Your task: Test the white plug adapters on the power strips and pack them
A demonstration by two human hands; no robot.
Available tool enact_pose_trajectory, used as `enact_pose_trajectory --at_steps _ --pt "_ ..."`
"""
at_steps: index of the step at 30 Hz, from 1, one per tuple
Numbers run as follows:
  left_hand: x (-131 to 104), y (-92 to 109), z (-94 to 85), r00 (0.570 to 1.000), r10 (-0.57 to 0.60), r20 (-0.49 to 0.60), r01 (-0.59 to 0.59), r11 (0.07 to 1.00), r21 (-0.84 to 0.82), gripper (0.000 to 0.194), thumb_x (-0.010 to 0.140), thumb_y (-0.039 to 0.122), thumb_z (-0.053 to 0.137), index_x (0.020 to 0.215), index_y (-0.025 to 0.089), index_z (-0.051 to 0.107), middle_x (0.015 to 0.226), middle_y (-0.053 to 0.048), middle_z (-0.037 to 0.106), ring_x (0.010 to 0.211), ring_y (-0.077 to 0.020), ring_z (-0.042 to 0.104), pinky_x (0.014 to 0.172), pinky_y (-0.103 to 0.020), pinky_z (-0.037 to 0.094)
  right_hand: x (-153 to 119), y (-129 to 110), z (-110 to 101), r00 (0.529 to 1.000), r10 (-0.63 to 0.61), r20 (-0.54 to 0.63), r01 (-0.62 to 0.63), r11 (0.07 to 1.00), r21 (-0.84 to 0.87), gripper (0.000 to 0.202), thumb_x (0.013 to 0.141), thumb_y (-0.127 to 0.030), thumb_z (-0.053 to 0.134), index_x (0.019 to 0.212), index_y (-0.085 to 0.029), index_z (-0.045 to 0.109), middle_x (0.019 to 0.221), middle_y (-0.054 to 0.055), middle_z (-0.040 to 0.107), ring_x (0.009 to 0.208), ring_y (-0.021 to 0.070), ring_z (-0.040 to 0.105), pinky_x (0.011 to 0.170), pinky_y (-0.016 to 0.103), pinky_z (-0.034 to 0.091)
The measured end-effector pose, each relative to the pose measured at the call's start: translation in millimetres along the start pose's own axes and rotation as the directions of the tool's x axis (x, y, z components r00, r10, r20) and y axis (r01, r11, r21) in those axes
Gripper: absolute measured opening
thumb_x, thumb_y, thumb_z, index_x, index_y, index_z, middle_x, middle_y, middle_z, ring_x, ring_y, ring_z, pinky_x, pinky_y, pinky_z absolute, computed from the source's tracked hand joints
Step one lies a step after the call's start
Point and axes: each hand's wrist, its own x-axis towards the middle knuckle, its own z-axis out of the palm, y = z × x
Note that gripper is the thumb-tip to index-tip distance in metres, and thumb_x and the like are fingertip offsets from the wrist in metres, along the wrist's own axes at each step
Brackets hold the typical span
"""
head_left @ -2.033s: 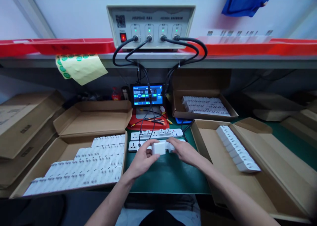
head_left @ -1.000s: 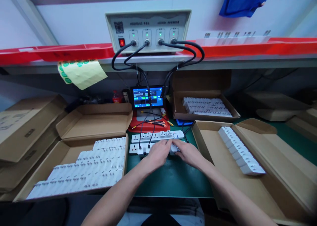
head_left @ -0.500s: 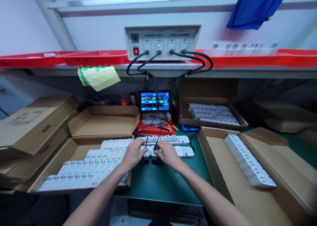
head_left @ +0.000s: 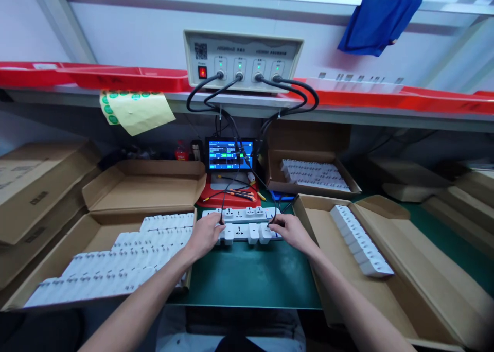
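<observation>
Pinching a thin black lead with each hand, I have thumb and fingertips of my left hand (head_left: pixel 204 234) closed on the left cable (head_left: pixel 223 204) and those of my right hand (head_left: pixel 290 232) closed on the right cable (head_left: pixel 275 212). The left cable drops to the left end of the front power strip (head_left: pixel 240 234); the right cable comes down just beside the right adapter (head_left: pixel 265 233), though whether either tip is seated I cannot tell past my fingers. I take this to be the step of handling the leads at the adapters; the next move, I judge, calls for straight, gentle pressure along each plug, without tipping an adapter. Also standing in the front strip are the left adapter (head_left: pixel 229 234), close to my left fingertips, and the middle adapter (head_left: pixel 253 233), right beside the right one. Behind lies the rear power strip (head_left: pixel 239 214), then the lit screen (head_left: pixel 227 154). To my left, an open carton (head_left: pixel 162 185) holds stepped rows of white adapters (head_left: pixel 127 259), prongs up. To my right, a second open carton (head_left: pixel 337 257) holds a single row (head_left: pixel 360 241) lengthwise. Farther back, a third carton (head_left: pixel 309 137) carries several packed rows (head_left: pixel 314 174).
</observation>
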Motion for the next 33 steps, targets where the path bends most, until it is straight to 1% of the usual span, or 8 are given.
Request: enact_pose_trajectory --at_steps 3,7,9,12,18,26,29,33 --pt "10 20 18.7 0.996 0.042 0.079 -0.038 0.998 -0.051 0.016 0.101 0.024 0.064 0.088 0.024 0.072 0.113 -0.012 0.084 0.113 -0.0308 0.075 0.106 -0.044 0.056 -7 10 0 0.998 0.002 0.059 -0.003 1.000 0.017 0.030 0.098 -0.046 0.066 0.089 -0.022 0.082 0.091 0.008 0.084 0.086 0.0274 0.075 0.073 0.033 0.053" --pt "29 44 49.5 0.982 0.018 0.186 -0.005 0.998 -0.066 0.020 0.104 0.031 0.063 0.091 0.024 0.076 0.107 -0.010 0.084 0.106 -0.0289 0.076 0.097 -0.040 0.056 -5 12 11 0.998 -0.017 0.057 0.015 0.999 0.028 0.030 0.097 -0.046 0.067 0.088 -0.022 0.082 0.088 0.008 0.083 0.085 0.0275 0.074 0.075 0.034 0.055" --pt "38 49 60.9 0.978 0.001 0.211 0.007 0.999 -0.037 0.021 0.104 0.032 0.063 0.091 0.022 0.077 0.105 -0.010 0.084 0.102 -0.0284 0.076 0.093 -0.038 0.055 -3 13 16 0.999 -0.023 0.049 0.021 0.999 0.028 0.029 0.097 -0.045 0.066 0.087 -0.022 0.081 0.087 0.007 0.082 0.084 0.0274 0.073 0.074 0.034 0.055" --pt "47 50 70.7 0.974 -0.021 0.225 0.015 0.999 0.030 0.023 0.104 0.031 0.063 0.090 0.021 0.078 0.100 -0.010 0.083 0.098 -0.0283 0.075 0.090 -0.038 0.053 -4 14 21 0.999 -0.027 0.033 0.026 1.000 0.007 0.028 0.099 -0.044 0.064 0.087 -0.024 0.080 0.086 0.006 0.082 0.083 0.0275 0.073 0.074 0.035 0.054" --pt "52 52 75.7 0.963 -0.046 0.267 0.022 0.995 0.094 0.026 0.105 0.029 0.064 0.087 0.020 0.080 0.092 -0.009 0.082 0.089 -0.0259 0.073 0.084 -0.035 0.051 -11 18 25 0.997 -0.077 0.007 0.077 0.994 -0.081 0.021 0.102 -0.038 0.060 0.092 -0.026 0.074 0.096 0.006 0.082 0.089 0.0279 0.075 0.078 0.035 0.053" --pt "54 57 77.1 0.949 -0.053 0.310 -0.002 0.985 0.174 0.026 0.106 0.033 0.063 0.093 0.020 0.082 0.096 -0.012 0.083 0.096 -0.0300 0.076 0.089 -0.037 0.052 -15 20 30 0.994 -0.112 0.013 0.112 0.964 -0.242 0.016 0.104 -0.031 0.058 0.089 -0.027 0.062 0.098 0.008 0.079 0.089 0.0269 0.071 0.076 0.034 0.047" --pt "55 60 77.9 0.948 -0.053 0.312 -0.006 0.982 0.187 0.026 0.107 0.033 0.064 0.095 0.020 0.082 0.096 -0.012 0.083 0.097 -0.0294 0.076 0.088 -0.036 0.053 -15 20 29 0.994 -0.103 0.026 0.106 0.964 -0.243 0.015 0.104 -0.030 0.058 0.090 -0.027 0.060 0.098 0.007 0.078 0.089 0.0262 0.071 0.076 0.033 0.046" --pt "56 63 79.0 0.940 -0.060 0.337 -0.027 0.968 0.248 0.023 0.109 0.032 0.065 0.101 0.020 0.082 0.101 -0.011 0.084 0.103 -0.0287 0.077 0.091 -0.035 0.054 -14 20 27 0.997 -0.073 0.034 0.079 0.973 -0.219 0.016 0.105 -0.030 0.057 0.089 -0.026 0.061 0.096 0.007 0.078 0.086 0.0252 0.070 0.075 0.032 0.045"
